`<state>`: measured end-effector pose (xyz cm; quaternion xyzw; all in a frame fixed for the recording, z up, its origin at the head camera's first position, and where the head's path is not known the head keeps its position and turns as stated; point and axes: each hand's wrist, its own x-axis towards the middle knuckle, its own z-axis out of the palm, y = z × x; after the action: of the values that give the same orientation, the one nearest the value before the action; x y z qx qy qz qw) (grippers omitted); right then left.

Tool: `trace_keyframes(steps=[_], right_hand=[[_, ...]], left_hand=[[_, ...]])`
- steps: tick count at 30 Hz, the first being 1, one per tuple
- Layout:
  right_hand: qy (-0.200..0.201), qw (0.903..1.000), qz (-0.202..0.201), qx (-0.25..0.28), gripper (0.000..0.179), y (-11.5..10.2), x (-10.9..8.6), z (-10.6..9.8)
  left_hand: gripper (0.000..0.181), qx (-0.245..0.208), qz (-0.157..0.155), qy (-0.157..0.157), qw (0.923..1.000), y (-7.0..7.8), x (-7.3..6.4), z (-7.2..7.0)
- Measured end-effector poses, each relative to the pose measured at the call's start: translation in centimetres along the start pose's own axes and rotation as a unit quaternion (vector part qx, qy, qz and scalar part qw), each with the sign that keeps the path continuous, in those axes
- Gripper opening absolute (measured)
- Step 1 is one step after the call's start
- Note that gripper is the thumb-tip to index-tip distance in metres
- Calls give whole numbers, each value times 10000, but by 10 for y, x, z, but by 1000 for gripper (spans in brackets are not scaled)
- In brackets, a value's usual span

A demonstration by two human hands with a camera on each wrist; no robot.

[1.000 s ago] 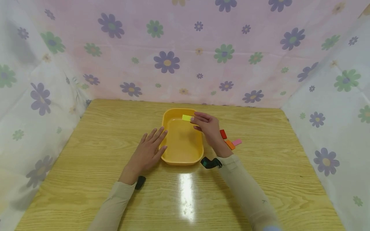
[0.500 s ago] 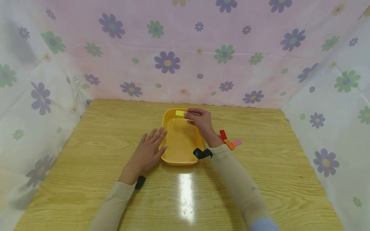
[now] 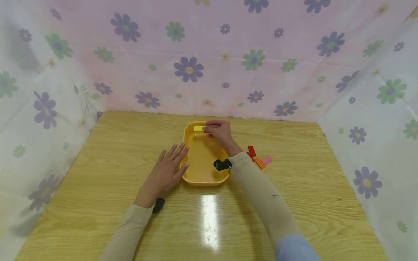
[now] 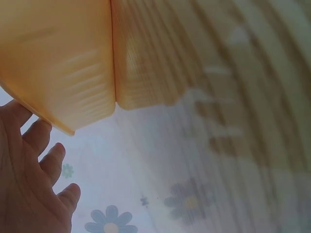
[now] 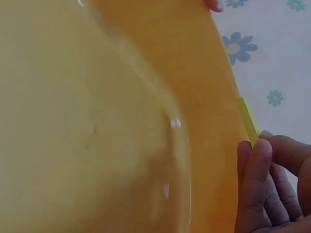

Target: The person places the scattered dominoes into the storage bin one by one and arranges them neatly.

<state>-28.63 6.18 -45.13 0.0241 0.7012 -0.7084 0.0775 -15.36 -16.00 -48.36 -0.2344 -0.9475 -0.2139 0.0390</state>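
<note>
Tray [image 3: 203, 159] touches left grip [image 3: 166, 171]; right grip [image 3: 220, 132] pinches yellow block [image 3: 198, 128].

Head view high, facing forward-down; wrist views close; all share tray [image 3: 203, 159].

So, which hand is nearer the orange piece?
Right: the right hand is beyond and left of the orange piece; the left hand is farther away, at the left rim of the tray.
</note>
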Motion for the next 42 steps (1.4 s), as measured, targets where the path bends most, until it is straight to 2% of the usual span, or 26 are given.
trace_keyframes(steps=[6, 12, 15, 19, 22, 27, 32, 42], right_hand=[[64, 9987, 45, -511, 28, 0, 4, 6], [162, 9958, 100, -900, 20, 2, 7, 16], [213, 9911, 99, -1312, 17, 5, 9, 18], [223, 9794, 47, -2006, 16, 9, 10, 18], [183, 9725, 1, -2324, 16, 12, 9, 16], [177, 9717, 85, -2353, 16, 18, 11, 15], [308, 9752, 254, -2179, 17, 19, 13, 15], [427, 9746, 357, -2167, 20, 17, 12, 16]], left_hand=[[62, 62, -67, -95, 9999, 0, 0, -2], [61, 64, -81, -42, 9999, 0, 0, -4], [61, 85, -110, -70, 9999, 0, 0, -4], [61, 119, -139, -146, 9997, -1, 0, -3], [62, 136, -135, -129, 9997, -1, 0, -2], [61, 107, -51, 17, 9999, -1, -1, 0], [60, 127, 29, 107, 9999, 0, 0, 1], [62, 98, -60, -66, 9999, 2, 1, -1]])
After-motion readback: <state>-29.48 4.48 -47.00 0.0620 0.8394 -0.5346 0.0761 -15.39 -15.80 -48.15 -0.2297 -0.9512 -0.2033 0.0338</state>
